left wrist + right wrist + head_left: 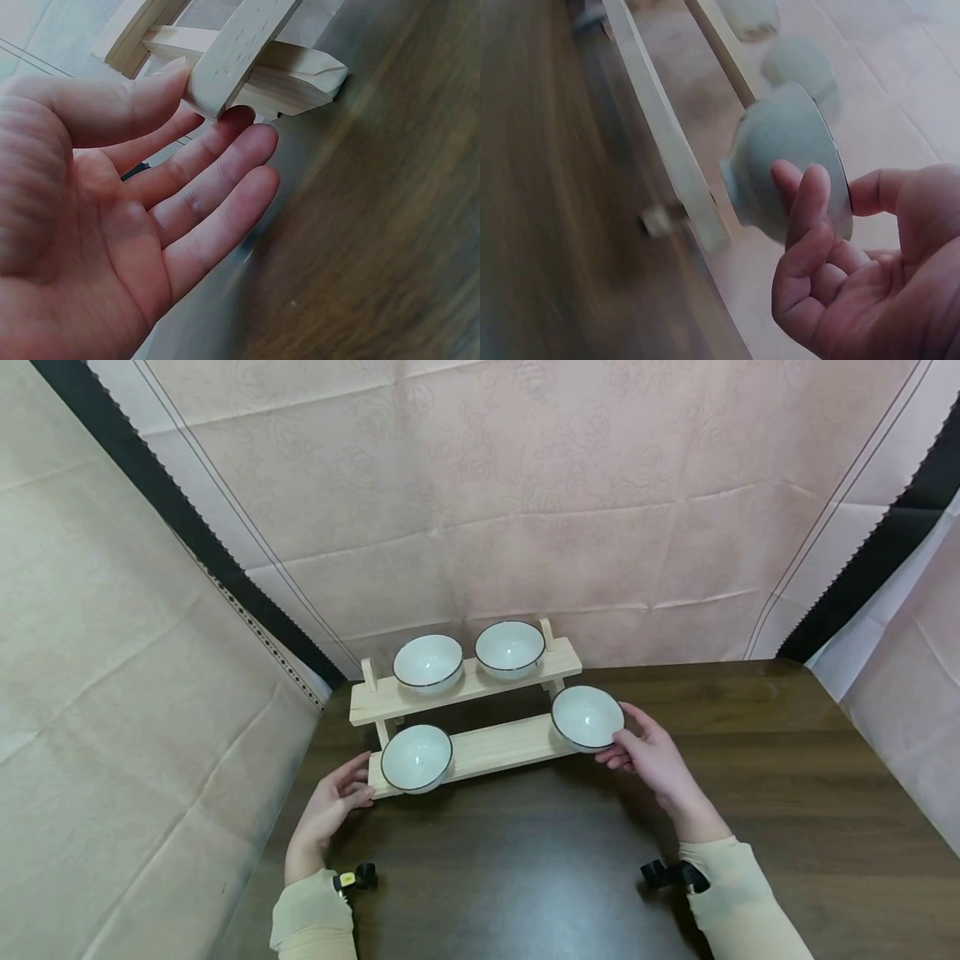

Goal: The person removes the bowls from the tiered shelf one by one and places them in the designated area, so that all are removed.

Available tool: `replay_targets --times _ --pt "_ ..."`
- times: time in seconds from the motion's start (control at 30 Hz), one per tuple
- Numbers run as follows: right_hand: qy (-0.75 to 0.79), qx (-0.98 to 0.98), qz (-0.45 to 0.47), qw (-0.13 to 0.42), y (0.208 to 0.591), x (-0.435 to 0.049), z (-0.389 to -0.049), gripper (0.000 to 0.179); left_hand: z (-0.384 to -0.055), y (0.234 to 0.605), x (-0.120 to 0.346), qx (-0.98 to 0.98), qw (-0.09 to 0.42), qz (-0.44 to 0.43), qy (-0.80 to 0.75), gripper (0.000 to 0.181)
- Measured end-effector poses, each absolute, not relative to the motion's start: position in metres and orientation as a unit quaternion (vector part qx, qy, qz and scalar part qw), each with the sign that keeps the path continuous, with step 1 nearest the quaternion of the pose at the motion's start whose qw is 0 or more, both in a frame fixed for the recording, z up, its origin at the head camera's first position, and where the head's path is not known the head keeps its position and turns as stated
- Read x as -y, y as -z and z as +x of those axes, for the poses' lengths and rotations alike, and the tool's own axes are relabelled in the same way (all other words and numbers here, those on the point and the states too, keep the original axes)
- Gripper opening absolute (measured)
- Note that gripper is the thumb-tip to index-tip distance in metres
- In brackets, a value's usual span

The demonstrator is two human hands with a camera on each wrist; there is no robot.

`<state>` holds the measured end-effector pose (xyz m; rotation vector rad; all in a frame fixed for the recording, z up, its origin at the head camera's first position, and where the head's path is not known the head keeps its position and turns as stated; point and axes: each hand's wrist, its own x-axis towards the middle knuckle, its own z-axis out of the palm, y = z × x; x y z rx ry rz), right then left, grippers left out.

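A two-tier wooden rack (502,748) stands on the table, with one white dark-rimmed bowl (417,759) at the left of its lower board and two more on the upper board, a left bowl (428,662) and a right bowl (510,647). My left hand (341,797) pinches the lower board's left end between thumb (135,109) and fingers. At the board's right end, my right hand (648,752) holds another white bowl (780,154), thumb at the rim and fingers against its outside. In the right wrist view the bowl's foot is just off the board; contact is hard to tell.
The rack rests on a dark brown wooden table (510,868). Pale patterned cloth (525,527) hangs behind, and more cloth (135,735) closes off the left side. Small black cameras are strapped to both wrists.
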<state>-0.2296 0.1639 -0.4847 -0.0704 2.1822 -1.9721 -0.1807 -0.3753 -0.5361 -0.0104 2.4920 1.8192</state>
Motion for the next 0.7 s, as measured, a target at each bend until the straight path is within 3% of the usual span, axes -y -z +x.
replay_targets --times 0.33,0.7 --pt "0.645 -0.761 -0.002 0.073 0.486 -0.214 -0.232 0.069 -0.178 0.533 0.372 -0.809 0.03 0.001 -0.586 0.067" --pt "0.671 -0.738 0.043 0.057 0.504 -0.219 -0.245 0.073 -0.179 0.534 0.373 -0.81 0.029 -0.006 -0.586 0.068"
